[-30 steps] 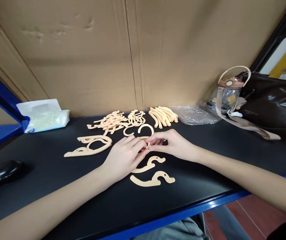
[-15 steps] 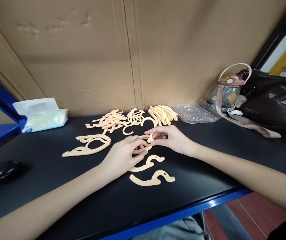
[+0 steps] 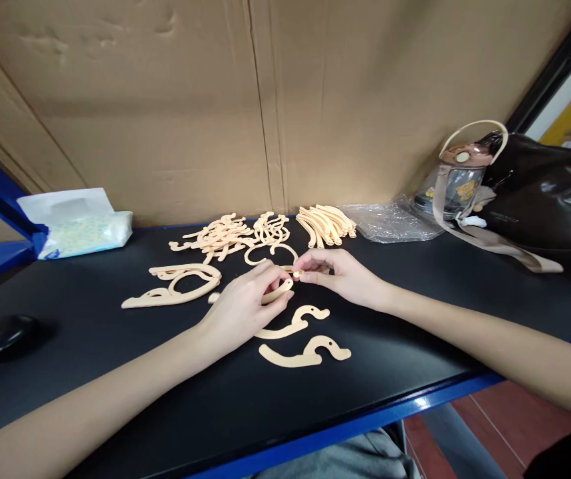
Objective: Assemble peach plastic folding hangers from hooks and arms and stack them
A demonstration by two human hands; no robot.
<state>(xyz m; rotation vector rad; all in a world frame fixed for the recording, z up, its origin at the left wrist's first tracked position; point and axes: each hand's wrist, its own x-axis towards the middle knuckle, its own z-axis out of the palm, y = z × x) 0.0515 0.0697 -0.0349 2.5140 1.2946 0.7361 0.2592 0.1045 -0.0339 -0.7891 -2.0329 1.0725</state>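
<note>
My left hand (image 3: 248, 299) is closed on a beige curved hanger arm (image 3: 280, 291), whose holed end sticks out past thumb and forefinger. Close to that end, my right hand (image 3: 340, 274) pinches another beige hanger piece (image 3: 297, 274); the fingers cover most of it. Just in front lie two loose hanger arms, one nearer (image 3: 290, 361) and one partly behind my left hand (image 3: 292, 327). Left of my hands rests a folding hanger (image 3: 193, 298) with its arms folded. Beyond my fingers are two curved hooks (image 3: 249, 256), their lower ends partly hidden.
At the back of the black table (image 3: 395, 339) lie piles of beige arms (image 3: 223, 236), hooks (image 3: 270, 229) and straight curved strips (image 3: 326, 225). A clear plastic bag (image 3: 389, 223), a strapped bottle (image 3: 462, 183) and a dark bag (image 3: 549, 206) stand right. A tissue pack (image 3: 86, 233) and black mouse-like object (image 3: 3, 339) sit left.
My hands have drawn slightly apart. The hanger arm in my left hand now shows its holed end raised, and the right-hand piece has turned. The camera view has shifted slightly.
</note>
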